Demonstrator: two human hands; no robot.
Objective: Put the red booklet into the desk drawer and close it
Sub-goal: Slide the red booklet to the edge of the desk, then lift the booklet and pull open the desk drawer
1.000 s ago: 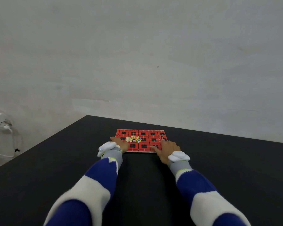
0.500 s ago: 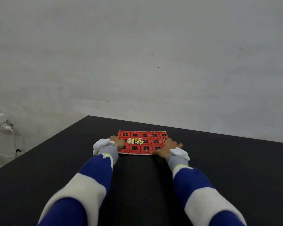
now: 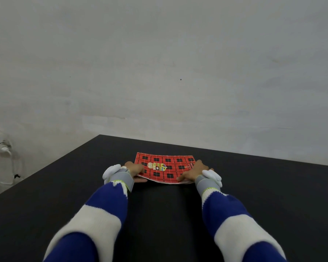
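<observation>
The red booklet [image 3: 167, 166], checked with black squares and a small picture on its cover, is at the middle of the black desk [image 3: 263, 195]. My left hand [image 3: 134, 170] pinches its near left corner, fingers under the edge. My right hand [image 3: 192, 173] grips the near right corner. The booklet's near edge is raised off the desk and sags in the middle. No drawer is in view.
A pale plaster wall [image 3: 159, 72] rises behind the desk. The desk's left edge [image 3: 45, 169] runs diagonally towards me. Beyond it, at the far left, stands a clear plastic thing with a white part [image 3: 0, 148] and a thin cable.
Both hands went from resting on the booklet's near edge to gripping its two near corners. The near edge has come up off the desk and the booklet now bends.
</observation>
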